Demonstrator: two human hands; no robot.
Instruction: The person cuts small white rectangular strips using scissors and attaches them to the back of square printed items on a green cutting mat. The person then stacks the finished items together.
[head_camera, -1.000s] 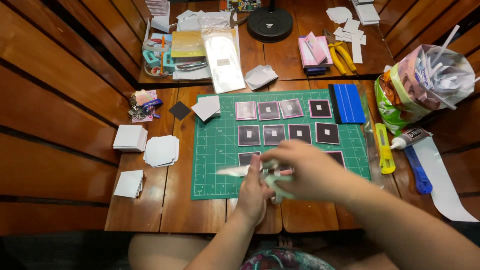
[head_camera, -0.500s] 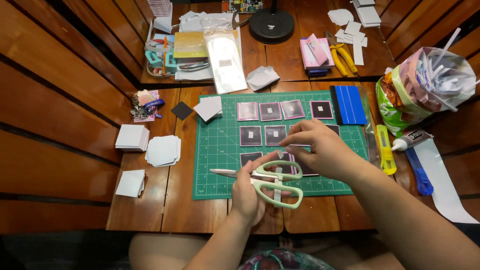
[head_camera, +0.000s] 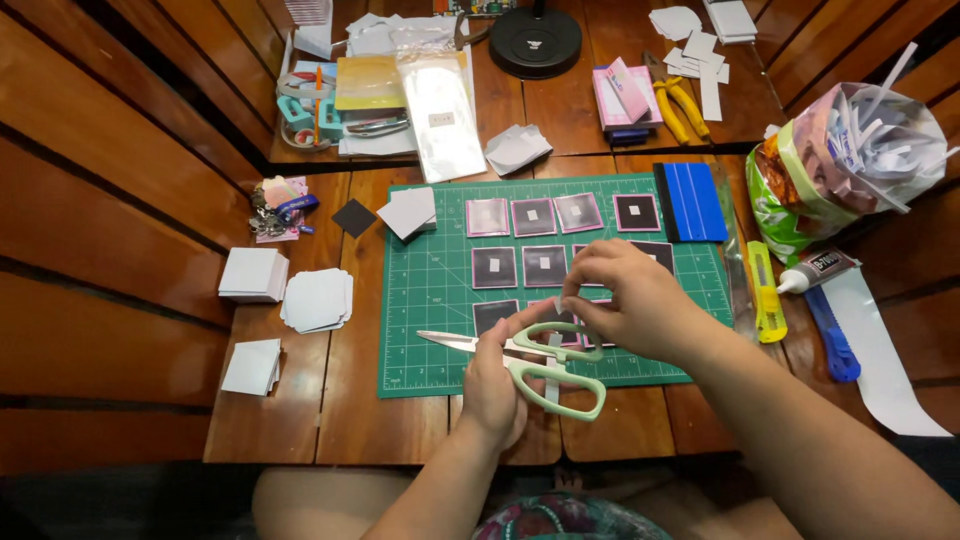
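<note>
Pale green plastic handles come first, nearest to us — the scissors (head_camera: 545, 362) lie over the front edge of the green cutting mat (head_camera: 430, 300), blades nearly closed and pointing left. Our left hand (head_camera: 497, 375) is curled about the near handle from below, thumb up by the loops; how tightly it clamps we cannot tell. Our right hand (head_camera: 630, 298) hovers just above, fingertips pinched together over the upper loop on what looks like a small pale scrap, too small to make out.

We judge the scissors light and stiff, the smooth handles a touch slippery, the metal tips sharp — best taken by the loops, never the blades.

Beyond the hands, dark square cards (head_camera: 545, 265) with pink borders sit in rows on the mat, thin and easily bent. A blue squeegee (head_camera: 690, 200) rests at the mat's far right corner, a yellow utility knife (head_camera: 764, 292) just off its right edge. To the left, stacks of white paper squares (head_camera: 315, 298) lie on the wooden table (head_camera: 340, 400). Farthest off, a black lamp base (head_camera: 535, 40) and a bag stuffed with paper offcuts (head_camera: 855, 150).
</note>
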